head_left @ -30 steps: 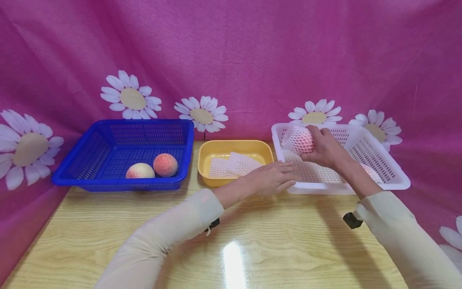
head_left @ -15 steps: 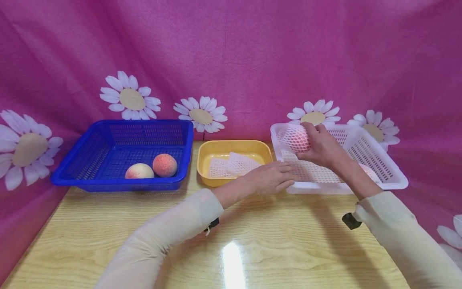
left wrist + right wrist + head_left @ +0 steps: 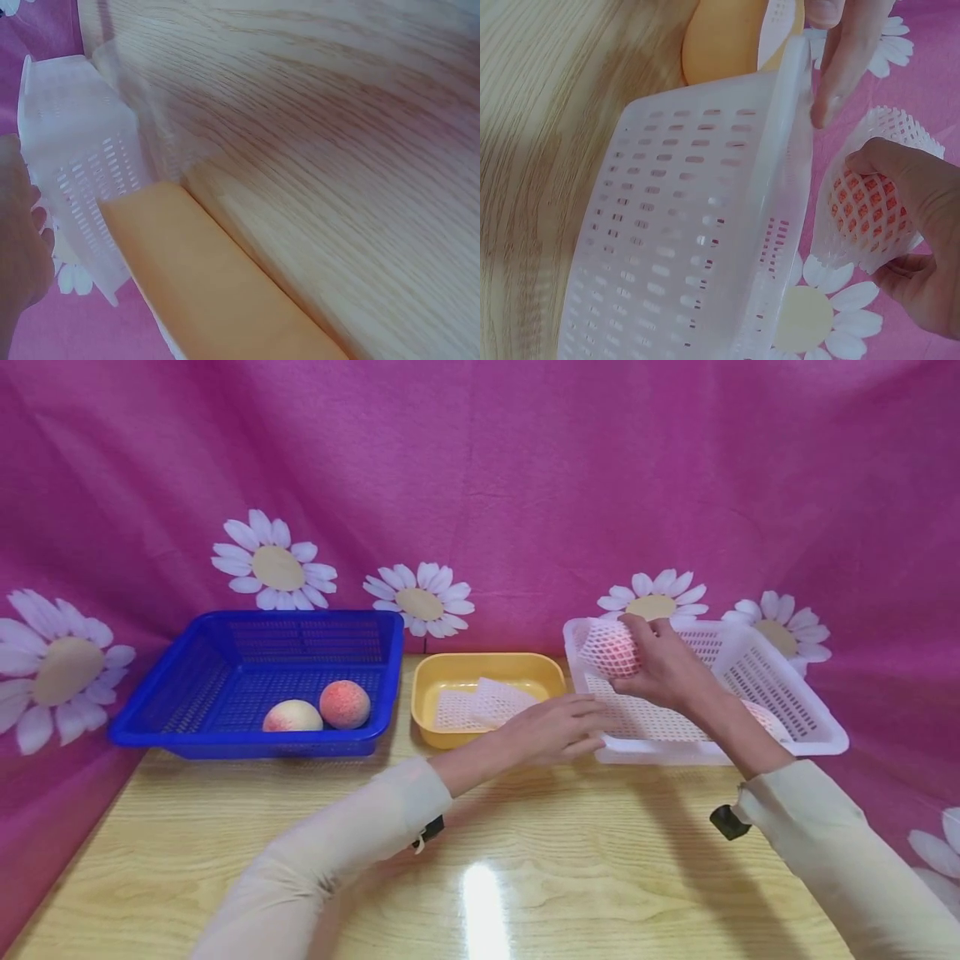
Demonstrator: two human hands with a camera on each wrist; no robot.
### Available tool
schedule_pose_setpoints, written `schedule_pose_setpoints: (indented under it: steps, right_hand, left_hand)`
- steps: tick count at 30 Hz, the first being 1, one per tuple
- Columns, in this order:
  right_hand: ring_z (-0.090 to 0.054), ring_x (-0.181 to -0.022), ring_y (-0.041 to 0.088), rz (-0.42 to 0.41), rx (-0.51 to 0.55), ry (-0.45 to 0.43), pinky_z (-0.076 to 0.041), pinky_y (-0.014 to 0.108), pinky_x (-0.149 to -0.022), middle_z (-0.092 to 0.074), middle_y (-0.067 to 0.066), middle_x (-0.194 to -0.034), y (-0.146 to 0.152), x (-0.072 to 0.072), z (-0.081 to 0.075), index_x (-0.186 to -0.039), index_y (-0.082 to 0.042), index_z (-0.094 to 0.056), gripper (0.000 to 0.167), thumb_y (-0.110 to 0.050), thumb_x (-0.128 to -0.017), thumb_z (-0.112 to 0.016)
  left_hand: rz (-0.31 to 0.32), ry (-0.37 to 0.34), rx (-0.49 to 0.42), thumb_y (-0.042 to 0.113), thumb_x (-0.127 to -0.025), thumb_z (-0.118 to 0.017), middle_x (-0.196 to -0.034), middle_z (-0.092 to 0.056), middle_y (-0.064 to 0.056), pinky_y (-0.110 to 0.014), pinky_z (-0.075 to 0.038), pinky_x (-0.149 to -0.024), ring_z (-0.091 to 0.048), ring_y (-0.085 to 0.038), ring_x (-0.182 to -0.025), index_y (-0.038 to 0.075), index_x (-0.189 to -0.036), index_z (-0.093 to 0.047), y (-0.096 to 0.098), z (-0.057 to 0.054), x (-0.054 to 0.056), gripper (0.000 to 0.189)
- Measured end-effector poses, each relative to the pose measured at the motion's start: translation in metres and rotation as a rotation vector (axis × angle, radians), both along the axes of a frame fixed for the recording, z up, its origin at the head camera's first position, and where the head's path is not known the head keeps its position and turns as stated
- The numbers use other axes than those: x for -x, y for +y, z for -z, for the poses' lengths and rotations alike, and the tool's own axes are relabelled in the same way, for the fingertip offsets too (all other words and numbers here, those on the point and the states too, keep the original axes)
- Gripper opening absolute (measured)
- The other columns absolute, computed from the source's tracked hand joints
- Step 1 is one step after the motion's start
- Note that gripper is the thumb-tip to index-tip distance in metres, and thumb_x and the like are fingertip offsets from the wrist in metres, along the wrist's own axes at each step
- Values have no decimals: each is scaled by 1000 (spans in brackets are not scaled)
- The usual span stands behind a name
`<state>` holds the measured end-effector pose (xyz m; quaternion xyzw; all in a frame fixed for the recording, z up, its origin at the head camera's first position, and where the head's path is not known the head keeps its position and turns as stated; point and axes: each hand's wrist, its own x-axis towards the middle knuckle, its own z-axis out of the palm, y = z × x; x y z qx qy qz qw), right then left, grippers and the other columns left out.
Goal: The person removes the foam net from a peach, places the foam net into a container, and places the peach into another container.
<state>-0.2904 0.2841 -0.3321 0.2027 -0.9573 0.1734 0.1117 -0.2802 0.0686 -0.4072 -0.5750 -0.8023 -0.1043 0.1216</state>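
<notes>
My right hand [image 3: 667,664] grips a peach [image 3: 613,652] wrapped in a white foam net sleeve, over the left part of the white basket [image 3: 825,737]. In the right wrist view, thumb and fingers lie round the netted peach [image 3: 866,206], whose red skin shows through the mesh. With its fingers stretched out and holding nothing, my left hand [image 3: 555,728] hovers by the basket's front left corner and the yellow tray [image 3: 442,740]. Inside that tray lie flat foam nets [image 3: 501,702]. Another netted peach [image 3: 763,718], partly hidden by my right forearm, is in the white basket.
On the left stands a blue basket [image 3: 247,747] with two bare peaches, a pale one [image 3: 292,717] and a red one [image 3: 345,704]. All the containers line the back of the wooden table [image 3: 600,860], before a pink flowered cloth [image 3: 517,485].
My right hand has shifted slightly left with the netted peach. The left hand has drawn back a little to the left. The baskets and bare peaches stay in place.
</notes>
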Motion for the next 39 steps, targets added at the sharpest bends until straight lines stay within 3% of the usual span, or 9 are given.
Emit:
schedule_pose_setpoints:
  steps: [9, 13, 20, 28, 34, 39]
  right_hand:
    - [-57, -98, 45, -15, -2, 26, -52, 59, -78, -48, 34, -121, -10, -2, -3, -145, -9, -39, 87, -17, -70, -84]
    - [-58, -96, 43, -24, -5, 18, -52, 57, -76, -49, 32, -120, -15, -3, -4, -145, -10, -39, 88, -18, -70, -84]
    - [-57, -92, 40, -36, -15, 11, -53, 55, -74, -49, 31, -116, -22, -3, -3, -143, -10, -39, 86, -19, -70, -83]
    - [-58, -97, 42, -50, -11, -4, -52, 58, -79, -49, 31, -120, -33, -6, -3, -143, -11, -41, 86, -20, -70, -84]
    - [-57, -100, 42, -89, -2, -15, -52, 58, -82, -49, 31, -121, -44, -9, -4, -144, -12, -39, 87, -19, -70, -85]
    - [-58, -101, 42, -105, -11, -14, -52, 57, -81, -49, 32, -123, -55, -12, -4, -145, -13, -39, 88, -19, -69, -84]
  left_hand:
    - [-28, 14, -70, 28, -102, -59, -146, -51, -11, -26, -20, -117, -43, -24, -137, 12, -142, -57, -25, -8, -7, 43]
    - [-38, 54, -116, 30, -99, -64, -146, -51, -10, -28, -25, -116, -44, -23, -136, 13, -141, -57, -36, -9, -7, 46]
    - [-38, 63, -234, 24, -95, -71, -147, -51, -10, -26, -32, -112, -47, -22, -133, 12, -138, -61, -56, -11, -8, 46]
    - [-64, 188, -315, 22, -91, -76, -140, -55, -14, -28, -39, -108, -51, -24, -128, 10, -136, -62, -79, -14, -8, 48]
    - [-109, 158, -338, 22, -92, -75, -141, -53, -15, -32, -39, -109, -50, -26, -130, 10, -139, -60, -100, -19, -8, 51]
    - [-121, 177, -358, 23, -91, -76, -140, -55, -15, -34, -42, -107, -51, -27, -129, 9, -138, -60, -113, -19, -9, 51]
